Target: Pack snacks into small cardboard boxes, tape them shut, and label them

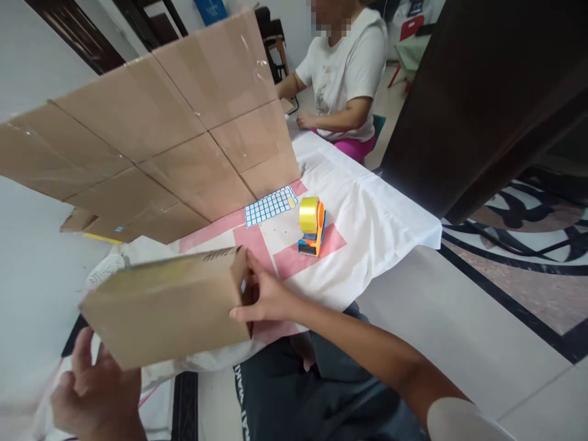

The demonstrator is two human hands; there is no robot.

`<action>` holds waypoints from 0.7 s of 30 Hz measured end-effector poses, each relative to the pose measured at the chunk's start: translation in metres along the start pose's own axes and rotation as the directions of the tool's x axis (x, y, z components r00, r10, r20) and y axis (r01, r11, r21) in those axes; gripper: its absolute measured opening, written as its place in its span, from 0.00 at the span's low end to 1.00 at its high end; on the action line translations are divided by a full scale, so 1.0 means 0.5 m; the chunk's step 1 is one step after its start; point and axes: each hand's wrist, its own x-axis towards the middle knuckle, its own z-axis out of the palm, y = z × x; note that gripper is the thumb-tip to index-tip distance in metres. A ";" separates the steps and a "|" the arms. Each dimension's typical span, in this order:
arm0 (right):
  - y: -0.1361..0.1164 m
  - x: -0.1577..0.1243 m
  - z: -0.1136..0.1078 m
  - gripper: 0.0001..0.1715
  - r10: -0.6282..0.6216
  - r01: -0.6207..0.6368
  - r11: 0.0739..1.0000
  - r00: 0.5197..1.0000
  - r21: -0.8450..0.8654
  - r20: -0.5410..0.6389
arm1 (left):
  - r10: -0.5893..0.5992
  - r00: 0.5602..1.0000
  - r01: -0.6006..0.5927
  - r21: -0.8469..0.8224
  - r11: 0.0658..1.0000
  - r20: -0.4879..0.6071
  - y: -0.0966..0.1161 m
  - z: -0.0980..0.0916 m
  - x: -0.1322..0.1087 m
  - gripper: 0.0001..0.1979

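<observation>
A closed brown cardboard box is tilted over the near edge of the table, a strip of clear tape along its top. My right hand grips its right end, thumb on the near side and fingers at the end face. Just below the box's left end is my left hand, its fingers apart and curved upward; whether it touches the cardboard I cannot tell. Beyond the box, a tape dispenser with a yellow roll of tape stands on the cloth. Beside it lies a sheet of blue-bordered labels.
Stacked cardboard boxes form a wall along the table's far left side. The table has a white and pink cloth hanging over its edge. A person in a white shirt sits at the far end. A dark panel rises at right.
</observation>
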 end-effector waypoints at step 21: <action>0.079 0.295 -0.621 0.75 -0.023 -0.611 0.686 0.524 -0.394 -0.851 | 0.207 0.929 -0.297 0.285 0.911 0.306 -0.145 0.189 -0.029 0.16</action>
